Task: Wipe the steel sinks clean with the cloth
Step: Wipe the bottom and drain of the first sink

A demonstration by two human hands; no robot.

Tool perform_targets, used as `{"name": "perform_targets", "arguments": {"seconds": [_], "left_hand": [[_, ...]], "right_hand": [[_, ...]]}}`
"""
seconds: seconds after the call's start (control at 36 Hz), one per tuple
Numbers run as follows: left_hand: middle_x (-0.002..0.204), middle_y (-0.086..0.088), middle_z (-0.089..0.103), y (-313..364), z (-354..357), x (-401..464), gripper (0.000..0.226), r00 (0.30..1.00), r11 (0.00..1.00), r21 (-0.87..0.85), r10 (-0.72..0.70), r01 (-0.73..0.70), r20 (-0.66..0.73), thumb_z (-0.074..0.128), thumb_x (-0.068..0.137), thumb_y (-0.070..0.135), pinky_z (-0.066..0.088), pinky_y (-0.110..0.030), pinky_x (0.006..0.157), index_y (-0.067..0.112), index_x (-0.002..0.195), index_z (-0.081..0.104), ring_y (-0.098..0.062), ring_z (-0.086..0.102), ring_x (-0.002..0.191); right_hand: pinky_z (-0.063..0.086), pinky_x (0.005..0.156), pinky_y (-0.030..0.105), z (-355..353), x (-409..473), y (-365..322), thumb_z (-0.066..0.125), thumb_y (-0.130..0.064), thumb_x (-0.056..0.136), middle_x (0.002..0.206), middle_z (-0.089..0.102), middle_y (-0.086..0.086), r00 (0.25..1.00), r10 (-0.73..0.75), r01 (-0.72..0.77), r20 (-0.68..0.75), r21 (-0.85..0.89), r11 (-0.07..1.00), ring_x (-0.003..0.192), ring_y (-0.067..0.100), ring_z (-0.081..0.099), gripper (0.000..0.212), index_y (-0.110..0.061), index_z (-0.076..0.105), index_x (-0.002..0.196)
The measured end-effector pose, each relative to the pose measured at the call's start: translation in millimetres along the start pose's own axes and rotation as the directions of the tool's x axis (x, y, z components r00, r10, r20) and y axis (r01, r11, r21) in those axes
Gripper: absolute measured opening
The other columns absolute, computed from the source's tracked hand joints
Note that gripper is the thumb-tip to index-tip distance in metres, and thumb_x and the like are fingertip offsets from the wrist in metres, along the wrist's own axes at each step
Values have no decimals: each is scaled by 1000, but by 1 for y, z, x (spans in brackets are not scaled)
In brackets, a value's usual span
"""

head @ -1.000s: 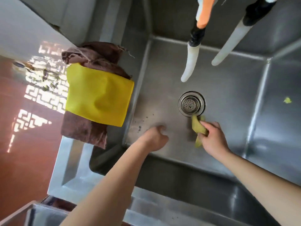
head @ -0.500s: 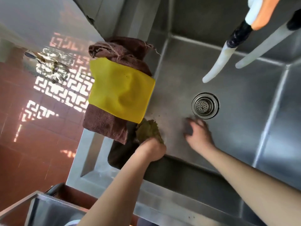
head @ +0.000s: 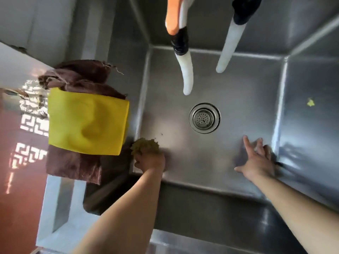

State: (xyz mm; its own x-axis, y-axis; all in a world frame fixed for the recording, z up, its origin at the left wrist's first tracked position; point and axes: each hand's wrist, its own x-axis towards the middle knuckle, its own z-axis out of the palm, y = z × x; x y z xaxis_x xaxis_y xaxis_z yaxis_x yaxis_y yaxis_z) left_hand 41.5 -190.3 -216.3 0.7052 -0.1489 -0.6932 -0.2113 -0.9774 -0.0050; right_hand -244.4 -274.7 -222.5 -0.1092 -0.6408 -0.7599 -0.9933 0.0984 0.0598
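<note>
L hand is gripping a wadded olive-green cloth, fingers curled round it, pressing it on the floor of the steel sink at the near-left corner, right by the left wall. R hand is lying flat w/ fingers spread, holding nothing, palm down on the sink floor near the near-right corner; fingertips slightly blurred. Drain strainer is sitting mid-floor, between the two hands and farther back, apart from both. Two white hoses are hanging over the basin: left hose w/ black wrap and an orange piece above it, right hose w/ black wrap up top. Yellow cloth is lying draped over a brown towel on the sink's left rim, just beside the L hand's cloth. Small yellow-green scrap is sticking on the right wall. Red tiled floor is showing at left w/ patterned light patches.
</note>
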Motion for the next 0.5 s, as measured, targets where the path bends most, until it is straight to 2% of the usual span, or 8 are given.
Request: {"name": "perform_targets", "arguments": {"seconds": [0.06,0.11,0.25,0.31,0.36,0.44,0.5], "left_hand": [[159,-11,17,9,3,3,65,999,996,-80,32,-33,-3,57,93,26,25,-46,114,13,151,30,-34,21,145],[158,-9,13,21,10,5,71,996,988,-128,86,-88,-21,59,90,23,28,-50,111,21,153,26,-36,23,142],[146,-1,28,47,31,8,56,965,969,79,241,-234,-102,53,87,18,43,-47,91,34,137,34,-33,38,120],[148,3,29,58,38,6,49,913,909,201,393,-366,-113,49,88,17,47,-45,87,36,132,38,-32,39,118],[147,6,32,75,44,0,42,855,849,226,509,-478,-105,47,89,19,44,-39,81,36,127,42,-29,39,117],[136,8,40,110,54,-14,36,796,788,188,604,-586,-48,46,91,22,33,-34,73,37,123,49,-27,41,117],[136,3,41,133,61,-24,42,758,732,235,652,-639,29,48,88,11,41,-35,78,31,125,52,-30,41,118]], "right_hand": [[22,119,50,0,1,-3,81,-40,76,162,-24,-3,1000,11,-11,-2,4,1000,150,28,-14,119,-49,-13,150],[24,117,50,0,2,-3,80,-38,78,161,-25,-2,1000,8,-8,2,12,1000,150,29,-15,119,-48,-15,150],[29,115,49,2,3,3,80,-44,76,162,-20,0,998,-46,45,-51,-28,999,150,32,-10,119,-47,-13,150],[31,114,49,2,4,3,80,-44,75,162,-20,1,997,-55,53,-56,-33,998,150,33,-9,120,-47,-13,150],[32,113,50,3,6,4,81,-44,74,162,-20,2,996,-66,64,-59,-38,997,150,35,-9,121,-47,-13,150],[33,112,51,5,7,6,80,-45,74,162,-19,3,994,-84,81,-76,-47,996,150,36,-8,122,-46,-14,151],[30,114,51,6,8,7,81,-44,73,163,-19,4,992,-96,93,-80,-37,995,150,37,-7,123,-46,-13,151]]}}
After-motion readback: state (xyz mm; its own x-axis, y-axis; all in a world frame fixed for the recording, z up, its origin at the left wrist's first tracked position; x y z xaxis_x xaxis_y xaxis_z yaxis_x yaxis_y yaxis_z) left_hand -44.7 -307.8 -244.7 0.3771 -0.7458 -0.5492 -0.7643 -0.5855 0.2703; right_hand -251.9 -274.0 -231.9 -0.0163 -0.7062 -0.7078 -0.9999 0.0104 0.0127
